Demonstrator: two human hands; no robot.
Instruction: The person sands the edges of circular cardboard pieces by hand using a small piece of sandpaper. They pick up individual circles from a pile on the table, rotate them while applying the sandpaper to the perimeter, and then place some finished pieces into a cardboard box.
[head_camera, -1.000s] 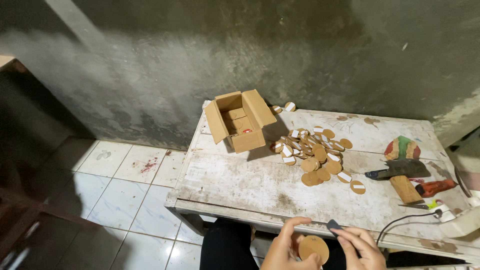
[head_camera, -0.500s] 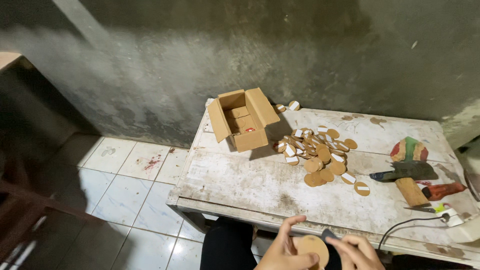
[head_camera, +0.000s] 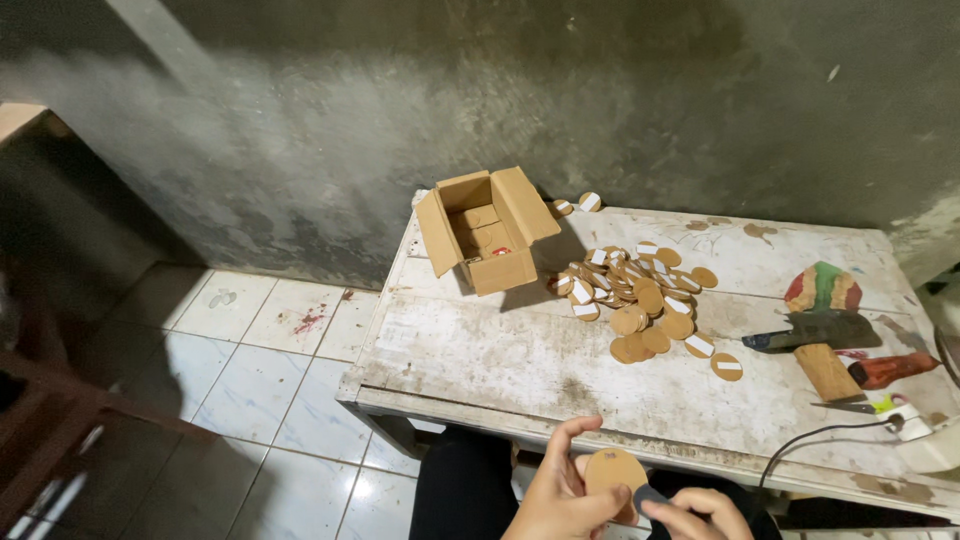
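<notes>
One open brown cardboard box (head_camera: 484, 230). One heap of round tan cardboard discs (head_camera: 640, 295), too many to count exactly; two more discs (head_camera: 580, 203) at far table edge. One white worn wooden table (head_camera: 480, 350). One striped wooden block (head_camera: 822, 288). Two hands: left hand (head_camera: 560, 495), right hand (head_camera: 700, 512), one disc held (head_camera: 612, 470).

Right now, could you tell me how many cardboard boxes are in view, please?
1. The open cardboard box lies tipped on its side at the far left corner of the white table, just left of the pile of brown discs. None other shows; some may lie beyond the picture's edges.
</notes>
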